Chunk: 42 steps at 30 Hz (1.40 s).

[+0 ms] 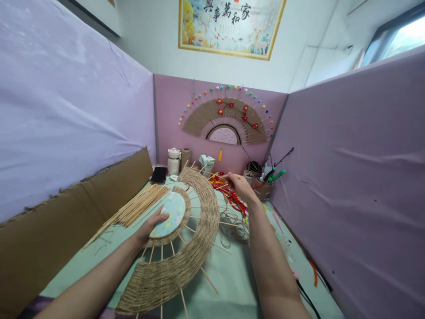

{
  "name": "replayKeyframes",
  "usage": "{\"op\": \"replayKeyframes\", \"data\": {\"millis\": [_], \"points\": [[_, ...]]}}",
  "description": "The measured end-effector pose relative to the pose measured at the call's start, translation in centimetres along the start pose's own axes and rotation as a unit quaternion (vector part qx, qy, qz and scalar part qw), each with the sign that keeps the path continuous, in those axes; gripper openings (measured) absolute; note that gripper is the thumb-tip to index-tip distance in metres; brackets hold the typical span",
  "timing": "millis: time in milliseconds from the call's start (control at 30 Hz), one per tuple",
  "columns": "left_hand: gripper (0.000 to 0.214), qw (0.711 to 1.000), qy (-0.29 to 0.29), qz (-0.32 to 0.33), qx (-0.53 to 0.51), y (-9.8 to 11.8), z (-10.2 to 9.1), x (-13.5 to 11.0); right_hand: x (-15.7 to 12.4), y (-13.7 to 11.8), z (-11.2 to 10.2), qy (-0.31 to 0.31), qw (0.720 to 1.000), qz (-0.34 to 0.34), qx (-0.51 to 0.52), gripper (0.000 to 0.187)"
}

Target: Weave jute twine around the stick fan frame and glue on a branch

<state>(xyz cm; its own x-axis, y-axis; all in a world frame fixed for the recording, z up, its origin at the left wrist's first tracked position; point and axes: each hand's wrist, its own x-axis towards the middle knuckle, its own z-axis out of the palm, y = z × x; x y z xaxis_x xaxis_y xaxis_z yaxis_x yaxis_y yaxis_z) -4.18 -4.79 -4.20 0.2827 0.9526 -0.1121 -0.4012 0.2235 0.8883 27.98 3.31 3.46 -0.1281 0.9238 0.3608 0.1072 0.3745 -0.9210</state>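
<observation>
Above, I read 家和萬事興 on a picture (232, 37); left hand (155, 223) clasps the fan (210, 208), right hand (241, 186) curls beside it, grip unclear.

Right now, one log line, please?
left hand: gripping tan woven twine fan, pale blue semicircular centre | right hand: near fan's far end | hold unclear

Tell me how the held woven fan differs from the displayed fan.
The held woven fan has bare stick ends; the displayed fan has colourful balls there. The held woven fan's band is plain; the displayed fan's bears red flowers. Both have a patterned half-round centre.
</observation>
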Motion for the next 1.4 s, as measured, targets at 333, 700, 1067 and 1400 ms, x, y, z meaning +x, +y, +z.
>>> {"op": "replayKeyframes", "data": {"millis": [333, 700, 1067, 1400], "points": [[0.077, 0.999, 0.019, 0.028, -0.032, 0.3, 0.0, 0.1, 0.6, 1.4, 1.9, -0.118, 0.99, 0.037, 0.072, 0.065], [0.073, 0.996, 0.063, 0.058, -0.03, 0.3, 0.5, 0.0, -0.3, -0.3, 1.8, -0.078, 0.997, 0.017, -0.015, 0.06], [0.059, 0.987, 0.11, 0.115, -0.029, 0.8, -0.3, 1.5, -1.0, -3.0, 0.5, 0.031, 0.97, -0.07, -0.23, 0.044], [0.052, 0.977, 0.091, 0.19, -0.013, 3.4, 3.9, 4.0, -1.4, -4.0, -1.5, 0.164, 0.969, -0.137, -0.128, 0.036]]}}
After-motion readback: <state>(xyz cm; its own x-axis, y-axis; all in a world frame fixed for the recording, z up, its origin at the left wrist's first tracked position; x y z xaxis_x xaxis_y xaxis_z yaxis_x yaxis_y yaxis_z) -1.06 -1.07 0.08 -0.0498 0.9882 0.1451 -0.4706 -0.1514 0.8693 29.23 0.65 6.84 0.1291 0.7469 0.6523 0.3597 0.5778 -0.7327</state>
